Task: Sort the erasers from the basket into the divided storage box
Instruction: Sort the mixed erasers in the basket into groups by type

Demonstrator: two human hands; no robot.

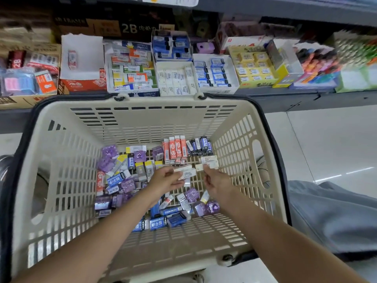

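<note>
1. Well left of the fingers, purple erasers [110, 158] lie heaped against the basket [61, 152] floor's left side, with blue-sleeved ones mixed in.
2. The left hand [165, 180] reaches into the basket; its fingers [177, 173] curl round a small stack of white erasers [185, 172], pinching them.
3. Just right of that stack, the right hand [216, 181] pinches another white eraser [201, 166] between thumb and fingers [207, 170], close to the left hand's stack.
4. Beyond both sets of fingers, orange erasers [175, 150] stand in a row, with dark blue erasers [200, 146] to their right.
5. Nearer than the fingers, blue erasers [159, 221] lie scattered.
6. Far beyond the fingers, on the shelf [285, 97], sits the divided storage box [176, 78], holding white erasers.
</note>
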